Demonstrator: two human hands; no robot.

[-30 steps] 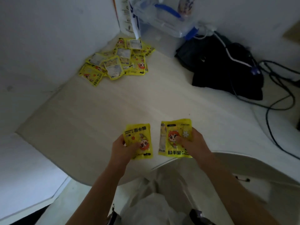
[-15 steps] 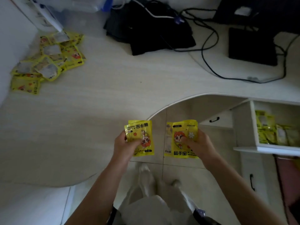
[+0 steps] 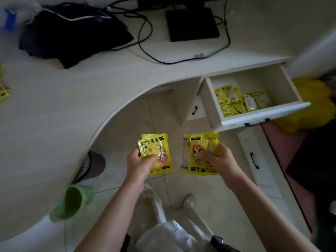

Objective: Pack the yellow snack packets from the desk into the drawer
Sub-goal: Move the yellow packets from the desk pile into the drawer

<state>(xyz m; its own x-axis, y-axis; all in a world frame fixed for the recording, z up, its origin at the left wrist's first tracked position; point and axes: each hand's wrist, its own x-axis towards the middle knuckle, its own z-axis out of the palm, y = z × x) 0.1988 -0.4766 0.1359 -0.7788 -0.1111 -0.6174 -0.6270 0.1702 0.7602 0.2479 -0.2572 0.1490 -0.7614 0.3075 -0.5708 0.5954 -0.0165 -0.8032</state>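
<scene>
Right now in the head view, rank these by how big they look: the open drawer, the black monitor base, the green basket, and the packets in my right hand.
1. open drawer
2. black monitor base
3. green basket and packets in the right hand: they look alike, and the packets sit nearer the camera, so unranked.

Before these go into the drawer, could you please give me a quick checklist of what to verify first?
1. Left hand grips its yellow packets: ok, thumb pinned on top.
2. Right hand grips its yellow packets: ok.
3. Open drawer pulled out far enough: ok.
4. Space inside: ok, the packets in the drawer leave bare floor at the back.
5. Path from hands to drawer: ok, only floor between.
6. Exact packet count per hand: cannot tell; they overlap.
</scene>
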